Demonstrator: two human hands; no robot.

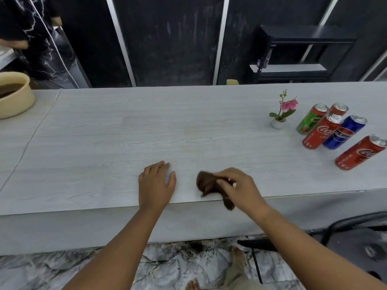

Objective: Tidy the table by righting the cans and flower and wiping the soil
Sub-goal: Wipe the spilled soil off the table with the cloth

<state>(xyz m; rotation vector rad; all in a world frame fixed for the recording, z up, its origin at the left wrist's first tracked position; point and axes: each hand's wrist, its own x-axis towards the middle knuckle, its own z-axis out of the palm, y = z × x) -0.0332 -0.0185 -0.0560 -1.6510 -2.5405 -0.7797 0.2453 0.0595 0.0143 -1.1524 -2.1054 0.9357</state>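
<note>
Wiping looks all but finished.
Fingers [223,181] of the right hand [240,185] pinch a crumpled dark-brown cloth [206,183] at the near edge of the pale wood-grain table [125,132]. The left hand [156,183] lies flat beside it, fingers straight, holding nothing. Far right, the pink potted flower [281,114] and five drink cans [320,131] stand upright. No soil shows on top, but dark soil [196,246] speckles the marble floor [163,266] below.

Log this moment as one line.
left hand flat on table | right hand grips brown cloth at front edge | cans upright | flower upright | soil on floor
</note>
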